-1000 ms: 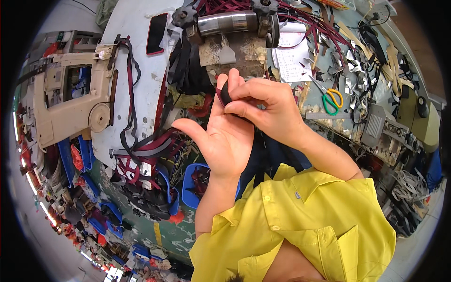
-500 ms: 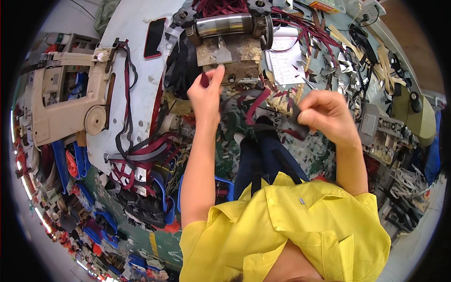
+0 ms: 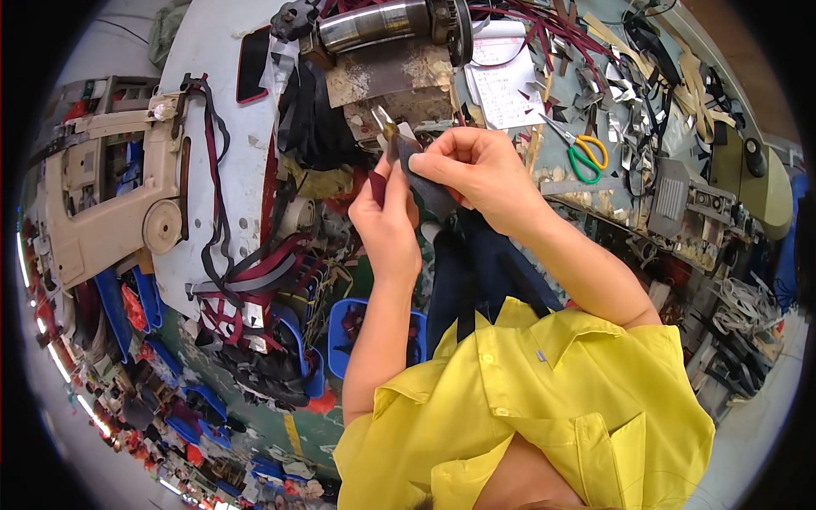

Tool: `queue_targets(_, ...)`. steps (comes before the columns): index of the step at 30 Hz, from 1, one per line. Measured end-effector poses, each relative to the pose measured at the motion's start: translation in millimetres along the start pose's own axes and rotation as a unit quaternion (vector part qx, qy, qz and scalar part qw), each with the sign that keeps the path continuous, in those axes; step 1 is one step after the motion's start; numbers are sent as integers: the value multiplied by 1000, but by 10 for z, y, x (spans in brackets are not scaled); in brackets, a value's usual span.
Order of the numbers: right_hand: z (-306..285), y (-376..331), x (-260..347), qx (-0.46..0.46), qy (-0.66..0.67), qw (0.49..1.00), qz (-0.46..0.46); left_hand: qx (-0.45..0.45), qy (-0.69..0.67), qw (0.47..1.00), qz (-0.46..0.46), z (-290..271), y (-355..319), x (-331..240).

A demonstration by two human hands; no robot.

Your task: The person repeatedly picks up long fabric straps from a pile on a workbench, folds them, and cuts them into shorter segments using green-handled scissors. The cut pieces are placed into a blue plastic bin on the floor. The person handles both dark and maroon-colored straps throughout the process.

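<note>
Dark strap piece (image 3: 422, 183), a short length of dark grey webbing with a maroon strip (image 3: 376, 185) lying along its left edge, sits pinched between my two hands in front of the clutter at the middle of the bench. Half a second ago the hands were well apart, the left one up at the steel roller and the right one out to the side holding something dark; now they have come back together, so I judge the piece has been fetched and is being lined up again rather than fed anywhere yet.

Working down by size: the white curved machine cover (image 3: 217, 161) fills the left of the view with loose grey and maroon straps (image 3: 246, 272) draped over it. Above the hands lies the shiny steel roller (image 3: 382, 21), with a worn brown plate under it. To the right is a white paper sheet (image 3: 503, 81), then the scissors with yellow and green handles (image 3: 585, 155) on the green bench top.

My left hand (image 3: 389, 225) stands upright, thumb and fingers closed on the maroon edge. My right hand (image 3: 476, 174) curls over from the right, thumb and forefinger pinching the strap's top near a small brass-coloured tip (image 3: 389, 130). The strap looks flat and limp, its lower end hidden behind my palms.
</note>
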State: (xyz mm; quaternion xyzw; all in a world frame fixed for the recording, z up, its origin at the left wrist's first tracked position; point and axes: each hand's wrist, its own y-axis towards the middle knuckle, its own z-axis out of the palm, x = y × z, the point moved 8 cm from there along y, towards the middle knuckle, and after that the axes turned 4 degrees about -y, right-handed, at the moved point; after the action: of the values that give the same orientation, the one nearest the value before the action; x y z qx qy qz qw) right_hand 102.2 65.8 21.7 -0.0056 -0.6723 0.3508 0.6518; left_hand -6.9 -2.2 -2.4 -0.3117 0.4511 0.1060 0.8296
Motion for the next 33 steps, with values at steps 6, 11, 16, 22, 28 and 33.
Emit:
queue_targets(6, -46, -28, 127, -110, -58, 983, -134, 28, 175, 977, 117, 60, -317, -206)
queue_targets(11, 29, -207, 244, -120, -158, 957, -212, 45, 169, 973, 149, 127, -476, -289)
queue_targets(16, -3, -138, 182, -39, -37, 988, -144, 52, 168, 982, 69, 45, -510, -215)
queue_targets(22, -4, -60, 136, -16, 24, 995, -98, 23, 229, 969, 87, -30, -519, -209)
queue_targets(28, -108, 108, 48, -75, -67, 988, -118, 92, 70, 978, -171, -44, -363, 141)
queue_targets(33, -331, 327, 163, -99, -1, 983, -152, -1, 134, 986, -96, -7, 278, 76)
